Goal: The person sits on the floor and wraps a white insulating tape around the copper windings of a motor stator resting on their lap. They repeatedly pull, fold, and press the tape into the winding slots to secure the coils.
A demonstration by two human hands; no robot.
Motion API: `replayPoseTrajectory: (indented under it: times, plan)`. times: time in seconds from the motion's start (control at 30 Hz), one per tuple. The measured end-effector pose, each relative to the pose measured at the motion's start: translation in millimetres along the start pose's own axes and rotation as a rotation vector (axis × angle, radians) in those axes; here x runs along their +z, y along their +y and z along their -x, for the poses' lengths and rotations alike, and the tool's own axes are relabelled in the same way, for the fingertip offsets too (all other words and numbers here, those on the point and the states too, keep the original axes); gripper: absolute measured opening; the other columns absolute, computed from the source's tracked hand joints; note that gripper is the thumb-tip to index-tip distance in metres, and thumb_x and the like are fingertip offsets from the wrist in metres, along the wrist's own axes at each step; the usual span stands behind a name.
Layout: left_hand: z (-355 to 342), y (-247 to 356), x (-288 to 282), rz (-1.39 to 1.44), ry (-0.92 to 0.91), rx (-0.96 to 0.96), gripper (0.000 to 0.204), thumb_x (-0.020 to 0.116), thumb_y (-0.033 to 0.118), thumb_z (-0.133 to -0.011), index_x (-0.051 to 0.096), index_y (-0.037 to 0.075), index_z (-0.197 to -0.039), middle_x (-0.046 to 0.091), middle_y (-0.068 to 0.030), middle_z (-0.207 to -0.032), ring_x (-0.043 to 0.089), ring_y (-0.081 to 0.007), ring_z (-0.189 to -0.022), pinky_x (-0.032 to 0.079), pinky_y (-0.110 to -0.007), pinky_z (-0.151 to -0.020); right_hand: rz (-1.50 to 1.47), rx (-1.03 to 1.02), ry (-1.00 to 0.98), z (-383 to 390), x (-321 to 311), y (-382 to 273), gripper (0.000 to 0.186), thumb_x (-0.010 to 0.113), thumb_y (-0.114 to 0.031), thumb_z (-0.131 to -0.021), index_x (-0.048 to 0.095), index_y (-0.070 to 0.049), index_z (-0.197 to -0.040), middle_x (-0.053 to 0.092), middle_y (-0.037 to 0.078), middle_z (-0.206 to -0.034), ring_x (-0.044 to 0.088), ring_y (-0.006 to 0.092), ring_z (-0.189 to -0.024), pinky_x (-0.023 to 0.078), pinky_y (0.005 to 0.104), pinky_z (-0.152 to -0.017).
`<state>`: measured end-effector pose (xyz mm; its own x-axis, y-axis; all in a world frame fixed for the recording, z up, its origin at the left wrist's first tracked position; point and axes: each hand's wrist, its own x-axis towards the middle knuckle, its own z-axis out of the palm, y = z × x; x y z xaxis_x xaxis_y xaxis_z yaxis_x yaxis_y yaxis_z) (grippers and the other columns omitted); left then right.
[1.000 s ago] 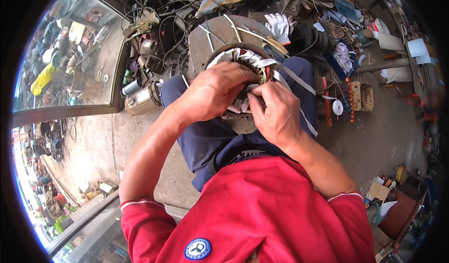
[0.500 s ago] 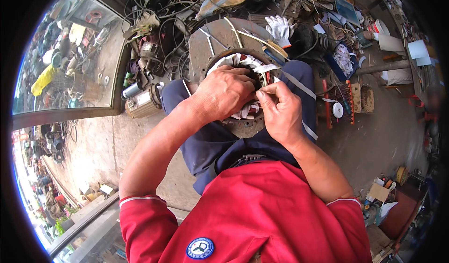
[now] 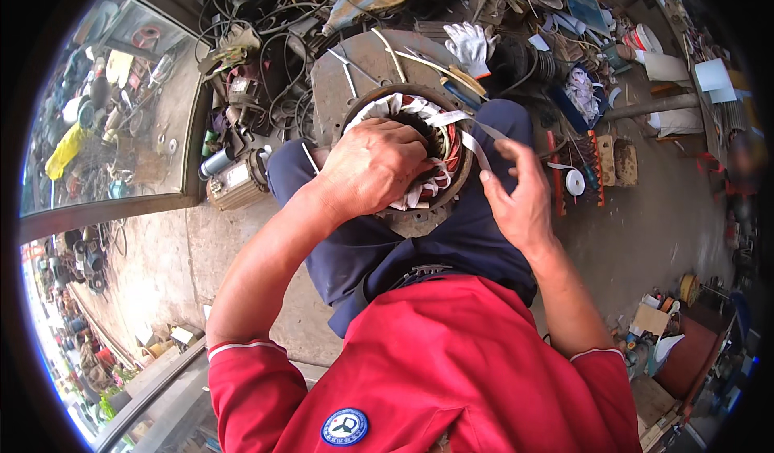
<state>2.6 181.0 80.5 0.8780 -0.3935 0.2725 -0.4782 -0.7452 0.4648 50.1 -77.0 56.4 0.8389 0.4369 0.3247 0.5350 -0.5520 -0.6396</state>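
Observation:
A round motor stator (image 3: 465,189) stands between my knees, its copper winding (image 3: 455,161) wrapped in white tape along the end. My left hand (image 3: 375,165) lies over its left side, fingers curled down into the opening; whatever they grip is hidden beneath them. To the right of the stator, my right hand (image 3: 522,199) is raised with thumb and fingers apart. A loose loop of white tape (image 3: 477,148) runs from the winding to beside this thumb and fingertips.
Beyond the stator is a worn metal plate (image 3: 326,94) carrying rods and tools. White gloves (image 3: 470,46) lie at its right. A white tape roll (image 3: 575,182) rests on a red rack. Left of my knee sits a motor (image 3: 236,183), near a glass pane (image 3: 105,106).
My right hand has moved right, off the winding, and its pinch has opened. More of the taped winding shows. The left hand remains on the stator, shifted slightly.

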Motion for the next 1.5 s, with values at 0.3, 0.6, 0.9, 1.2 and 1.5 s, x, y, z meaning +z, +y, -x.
replayPoseTrajectory:
  times: [0.3,0.6,0.9,1.2,1.5]
  plan:
    - [0,4,1,-0.024,-0.011,-0.048,0.015,0.072,0.016,-0.090,0.073,0.002,-0.094,0.074,-0.0113,-0.100,0.070,-0.0325,-0.093,0.054,-0.042,-0.085,-0.945,0.596,-0.349,-72,-21,-9,0.019,0.060,-0.022,-0.103,0.065,-0.004,-0.100,0.073,0.006,-0.094,0.067,0.0103,-0.076,0.049,0.0235,-0.063]
    - [-3,2,1,-0.032,0.006,-0.008,0.015,0.070,0.019,-0.089,0.069,0.004,-0.085,0.071,-0.0089,-0.089,0.069,-0.0302,-0.089,0.052,-0.042,-0.079,-0.926,0.472,-0.455,-134,22,-12,0.022,0.060,-0.019,-0.101,0.068,0.001,-0.102,0.073,0.014,-0.103,0.070,0.0200,-0.094,0.056,0.0322,-0.084]
    - [0,2,1,-0.026,0.084,-0.011,0.018,0.069,0.021,-0.091,0.065,0.005,-0.082,0.062,-0.0077,-0.077,0.066,-0.0298,-0.080,0.049,-0.043,-0.072,0.071,-0.301,0.261,-74,-3,-15,0.031,0.072,-0.014,-0.089,0.064,0.001,-0.114,0.068,0.014,-0.095,0.065,0.0371,-0.079,0.054,0.0454,-0.081]
    - [1,1,-1,-0.091,0.010,0.017,0.015,0.072,0.015,-0.080,0.066,0.006,-0.090,0.063,-0.0079,-0.085,0.066,-0.0319,-0.081,0.052,-0.043,-0.072,-0.342,-0.140,-0.005,-23,32,-54,0.014,0.077,-0.004,-0.086,0.064,-0.004,-0.093,0.063,0.013,-0.082,0.064,0.0322,-0.070,0.051,0.0407,-0.062]
    - [-9,-12,0,-0.080,-0.080,0.031,0.013,0.069,0.017,-0.084,0.069,0.006,-0.090,0.067,-0.0089,-0.088,0.068,-0.0312,-0.085,0.054,-0.041,-0.075,-0.393,-0.142,0.063,-8,33,-47,0.016,0.072,-0.002,-0.090,0.056,-0.002,-0.089,0.066,0.013,-0.082,0.066,0.0333,-0.072,0.052,0.0401,-0.064]
